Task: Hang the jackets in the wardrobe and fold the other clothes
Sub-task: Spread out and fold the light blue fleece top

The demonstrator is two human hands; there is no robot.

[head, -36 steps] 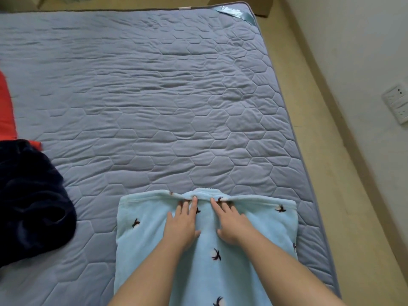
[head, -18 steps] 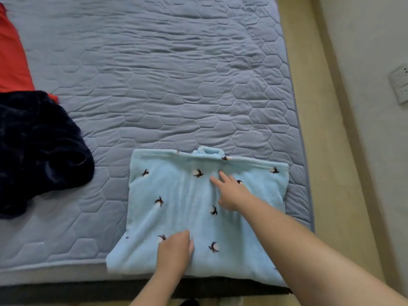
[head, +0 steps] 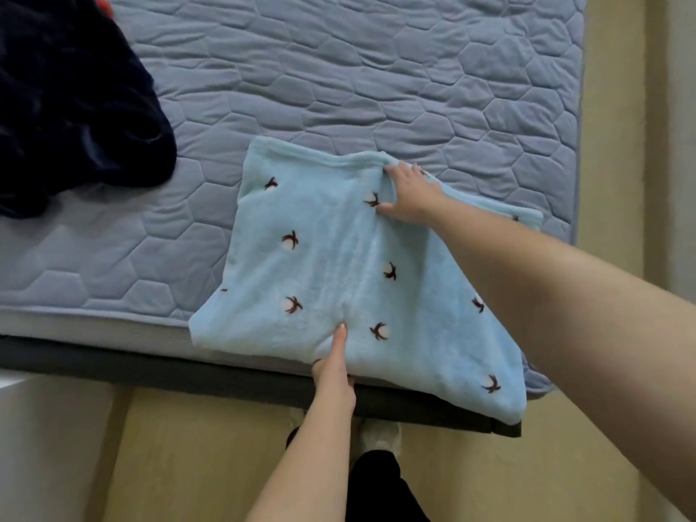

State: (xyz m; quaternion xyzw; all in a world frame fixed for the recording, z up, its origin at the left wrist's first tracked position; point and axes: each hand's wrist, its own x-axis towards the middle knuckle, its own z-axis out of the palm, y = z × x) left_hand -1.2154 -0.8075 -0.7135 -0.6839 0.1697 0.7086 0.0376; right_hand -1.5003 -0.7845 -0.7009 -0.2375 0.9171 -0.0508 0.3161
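Note:
A light blue fleece garment (head: 327,265) with small dark bird prints lies folded at the near edge of the bed, its front part hanging over the edge. My right hand (head: 410,194) grips its far edge near the middle, bunching the cloth. My left hand (head: 335,374) holds its near edge, thumb on top and fingers underneath. The cloth rises in a ridge between the two hands.
A dark navy garment (head: 75,96) lies heaped at the left on the grey quilted mattress (head: 376,81). A scrap of red cloth (head: 103,5) shows at the top left. The dark bed frame (head: 226,374) runs below, with tan floor (head: 196,457) and my foot beneath.
My right hand moved from the cloth's top surface to its far edge and took hold. My left hand slid to the near edge and gripped it. The view tilted down toward the bed edge.

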